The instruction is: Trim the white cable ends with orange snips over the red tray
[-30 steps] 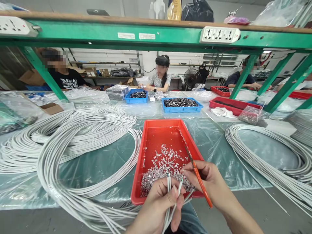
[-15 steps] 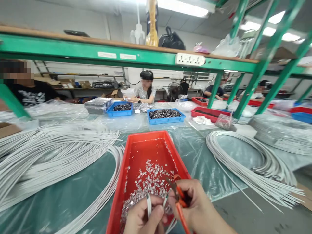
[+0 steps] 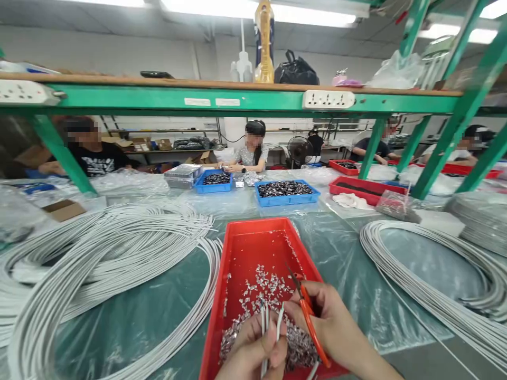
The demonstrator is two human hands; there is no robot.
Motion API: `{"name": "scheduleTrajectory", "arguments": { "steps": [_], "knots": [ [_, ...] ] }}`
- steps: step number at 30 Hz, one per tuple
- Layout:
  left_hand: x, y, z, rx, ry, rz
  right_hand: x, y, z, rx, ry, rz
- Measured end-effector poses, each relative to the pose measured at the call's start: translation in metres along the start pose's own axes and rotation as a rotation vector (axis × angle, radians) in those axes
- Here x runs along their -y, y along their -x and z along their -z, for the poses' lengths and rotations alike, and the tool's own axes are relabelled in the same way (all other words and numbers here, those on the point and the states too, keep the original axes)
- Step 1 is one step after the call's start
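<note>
My left hand (image 3: 253, 348) is closed around a few white cables (image 3: 264, 322), whose cut ends stand up between thumb and fingers. My right hand (image 3: 330, 322) grips orange-handled scissors (image 3: 307, 309), with their dark pointed blades aimed up and away from me. Its thumb and index finger are beside the tip of one cable, close to my left hand; whether they pinch it I cannot tell. Both hands are over the near end of a red tray (image 3: 257, 227), where small silvery foil scraps (image 3: 265, 285) lie in a heap.
Coils of white cable (image 3: 99, 264) lie to the left, and another coil (image 3: 420, 264) to the right. Blue trays (image 3: 287, 200) of dark parts stand beyond. A green shelf beam (image 3: 269, 103) with power sockets crosses above. Several people sit across the table.
The view has swung left and the scene shifted right. My left hand's cables now stand more upright together. The scissors have turned in my right hand, blades now pointing further up.
</note>
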State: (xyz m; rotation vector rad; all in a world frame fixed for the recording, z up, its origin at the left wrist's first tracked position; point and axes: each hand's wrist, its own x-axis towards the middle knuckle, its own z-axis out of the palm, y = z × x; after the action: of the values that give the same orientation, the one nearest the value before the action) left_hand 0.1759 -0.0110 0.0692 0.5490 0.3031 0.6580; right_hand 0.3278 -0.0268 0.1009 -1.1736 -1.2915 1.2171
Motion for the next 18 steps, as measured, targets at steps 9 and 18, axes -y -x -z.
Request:
{"name": "scheduleTrajectory", "arguments": {
  "steps": [9,18],
  "knots": [
    [0.017,-0.005,0.013,-0.047,-0.091,-0.169,-0.012,0.011,0.002,0.07,-0.068,-0.053],
    [0.011,0.013,0.002,-0.108,-0.811,-0.611,0.009,0.035,0.002,0.073,0.035,-0.054]
  ]
}}
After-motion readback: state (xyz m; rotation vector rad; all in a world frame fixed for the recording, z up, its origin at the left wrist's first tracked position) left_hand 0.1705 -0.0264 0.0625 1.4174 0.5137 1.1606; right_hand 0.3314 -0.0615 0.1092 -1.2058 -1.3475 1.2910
